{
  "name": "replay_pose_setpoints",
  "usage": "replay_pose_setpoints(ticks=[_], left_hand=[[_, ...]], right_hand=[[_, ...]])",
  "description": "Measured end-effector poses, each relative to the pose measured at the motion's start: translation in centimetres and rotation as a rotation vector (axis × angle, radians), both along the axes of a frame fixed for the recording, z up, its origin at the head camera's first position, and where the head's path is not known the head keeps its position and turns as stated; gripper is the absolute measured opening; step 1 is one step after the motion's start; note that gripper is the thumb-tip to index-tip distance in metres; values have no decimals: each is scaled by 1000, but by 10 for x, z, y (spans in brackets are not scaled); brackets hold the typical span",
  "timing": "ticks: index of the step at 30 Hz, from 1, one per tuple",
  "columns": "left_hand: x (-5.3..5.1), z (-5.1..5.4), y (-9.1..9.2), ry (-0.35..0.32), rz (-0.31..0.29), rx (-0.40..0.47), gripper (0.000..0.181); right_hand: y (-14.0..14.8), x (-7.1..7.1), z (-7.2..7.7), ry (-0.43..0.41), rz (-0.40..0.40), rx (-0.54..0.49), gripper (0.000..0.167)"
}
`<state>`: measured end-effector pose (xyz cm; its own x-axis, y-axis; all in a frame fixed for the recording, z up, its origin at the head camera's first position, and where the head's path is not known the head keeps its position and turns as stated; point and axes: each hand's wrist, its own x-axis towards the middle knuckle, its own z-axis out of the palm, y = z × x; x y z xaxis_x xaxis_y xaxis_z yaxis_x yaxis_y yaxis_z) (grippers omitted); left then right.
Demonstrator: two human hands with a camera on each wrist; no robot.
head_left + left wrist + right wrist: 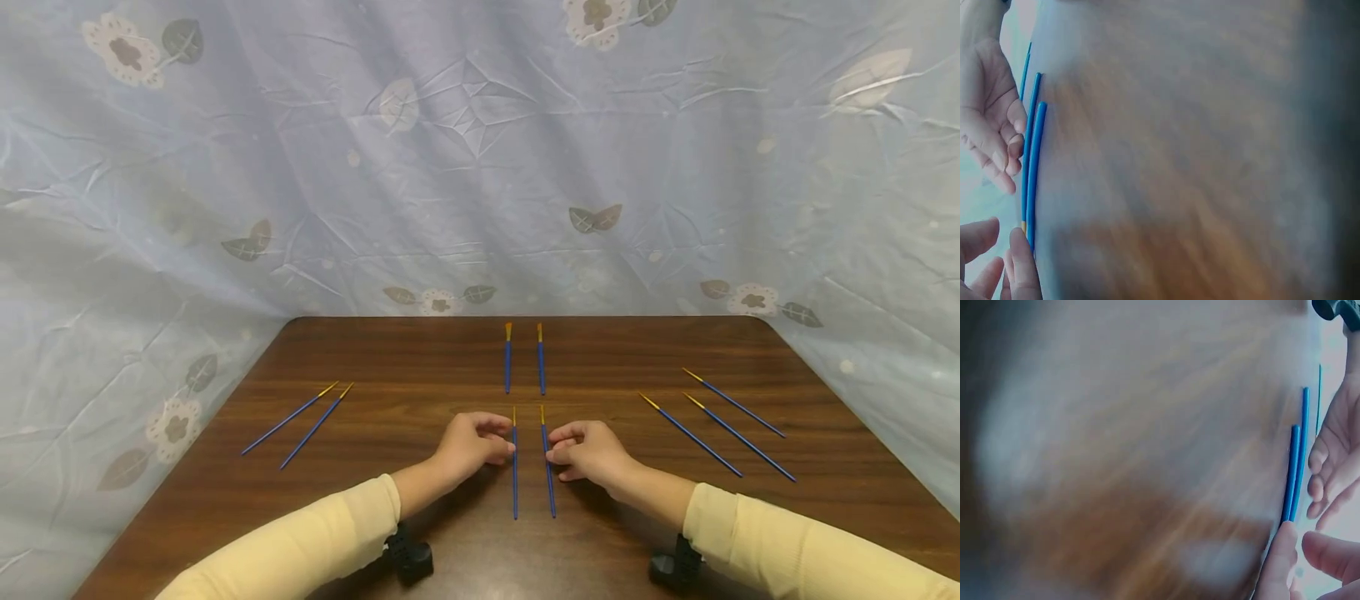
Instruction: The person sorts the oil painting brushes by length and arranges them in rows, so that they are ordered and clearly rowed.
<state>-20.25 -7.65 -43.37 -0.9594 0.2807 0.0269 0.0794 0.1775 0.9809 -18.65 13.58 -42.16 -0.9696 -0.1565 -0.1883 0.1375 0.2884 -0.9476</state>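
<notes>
Two thin paintbrushes with blue handles and yellow tips lie side by side, near the middle of the table: a left paintbrush [515, 479] and a right paintbrush [550, 483]. My left hand [471, 446] is beside the left one, its fingertips at or touching the handle. On the other side, my right hand [592, 450] has its fingertips against or very near the right one. Both wrist views show thumb and fingers apart, with loosely bent fingers. In the left wrist view, blue handles [1035, 169] run past the left fingertips; whether they touch is hard to tell.
Behind these lie two flat-tipped paintbrushes, one left [507, 367] and one right [542, 367]. Two slanted paintbrushes [312, 432] lie at the left, and three more [738, 437] at the right. A floral curtain [480, 183] hangs behind the brown wooden table [420, 358].
</notes>
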Motion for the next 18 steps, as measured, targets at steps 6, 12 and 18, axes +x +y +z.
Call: replay_pose_setpoints(ticks=[6,12,18], left_hand=[[0,2,-10,-14,2,-1,36],[1,3,-27,-22,-11,-8,38],[0,4,-45,-7,-2,-24,39]], right_hand=[[9,-2,3,22,43,12,28],[21,-6,5,69,93,8,30],[34,-9,7,88,91,9,31]])
